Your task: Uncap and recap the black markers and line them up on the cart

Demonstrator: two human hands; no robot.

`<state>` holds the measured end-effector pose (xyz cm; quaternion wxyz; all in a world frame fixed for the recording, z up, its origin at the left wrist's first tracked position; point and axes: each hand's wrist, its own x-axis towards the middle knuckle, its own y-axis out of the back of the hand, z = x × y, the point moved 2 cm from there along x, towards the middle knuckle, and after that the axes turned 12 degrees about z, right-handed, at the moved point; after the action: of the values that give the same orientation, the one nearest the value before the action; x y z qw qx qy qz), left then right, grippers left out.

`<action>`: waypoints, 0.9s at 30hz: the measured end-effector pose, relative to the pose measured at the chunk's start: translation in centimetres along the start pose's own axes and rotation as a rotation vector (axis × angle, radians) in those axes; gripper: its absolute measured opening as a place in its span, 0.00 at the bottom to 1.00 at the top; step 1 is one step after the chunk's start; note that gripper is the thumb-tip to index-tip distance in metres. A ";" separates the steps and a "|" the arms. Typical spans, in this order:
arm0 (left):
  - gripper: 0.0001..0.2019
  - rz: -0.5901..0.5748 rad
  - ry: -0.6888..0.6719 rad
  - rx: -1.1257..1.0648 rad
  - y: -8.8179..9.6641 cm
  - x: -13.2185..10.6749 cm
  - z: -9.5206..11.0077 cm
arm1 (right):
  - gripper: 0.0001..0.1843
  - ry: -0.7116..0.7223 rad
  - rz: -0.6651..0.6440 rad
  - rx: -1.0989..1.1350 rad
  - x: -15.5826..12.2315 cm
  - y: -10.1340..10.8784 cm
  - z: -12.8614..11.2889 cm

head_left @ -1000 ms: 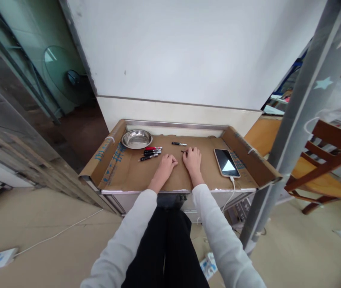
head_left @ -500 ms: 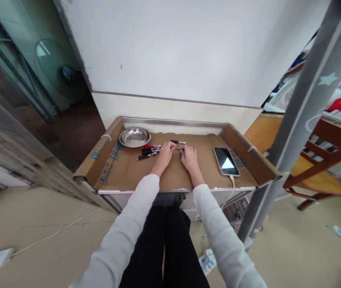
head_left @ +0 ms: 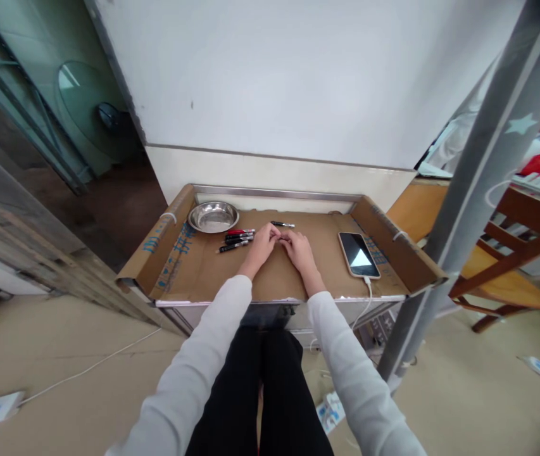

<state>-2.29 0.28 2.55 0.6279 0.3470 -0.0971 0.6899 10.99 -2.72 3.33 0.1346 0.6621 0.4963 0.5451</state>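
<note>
Over the middle of the cardboard-covered bench top (head_left: 270, 282), my left hand (head_left: 264, 243) and my right hand (head_left: 297, 246) meet at the fingertips. The fingers of both are closed in a pinch. Whatever small thing they hold is mostly covered by the fingers, and I cannot make out its kind. Just beyond them lies a black pen with a clear end (head_left: 282, 224). Left of my left hand, several pens (head_left: 237, 239), black with one red, lie side by side. A round, shallow metal dish (head_left: 213, 217) sits at the back left.
At the right, a phone (head_left: 359, 255) lies with a white cable (head_left: 368, 294) plugged in and hanging over the front edge. Raised cardboard sides (head_left: 395, 244) flank the bench. A grey post (head_left: 464, 190) and a wooden chair (head_left: 511, 247) stand to the right.
My hands have come together; the fingertips were slightly apart with a thin dark piece between them, and now they touch and cover it. The pens, dish and phone have stayed put.
</note>
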 end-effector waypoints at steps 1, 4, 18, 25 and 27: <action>0.02 -0.022 0.006 0.003 0.0 0.0 0.0 | 0.11 -0.005 0.004 -0.022 0.0 0.0 0.0; 0.04 -0.069 0.012 0.018 -0.3 -0.1 0.0 | 0.10 -0.038 0.044 -0.097 -0.1 0.1 0.2; 0.22 -0.049 -0.157 0.577 -2.6 0.7 0.6 | 0.10 -0.237 0.175 -0.261 -0.2 0.4 0.8; 0.25 -0.137 -0.154 0.557 -3.3 1.0 -0.8 | 0.11 -0.291 0.213 -0.278 -0.3 0.7 0.8; 0.22 -0.117 -0.166 0.569 -3.2 1.0 -0.6 | 0.11 -0.312 0.224 -0.280 -0.3 0.9 0.8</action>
<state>0.54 1.97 1.74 0.5340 0.5693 0.0694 0.6212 12.10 -3.10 3.49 0.2390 0.7641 0.3124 0.5114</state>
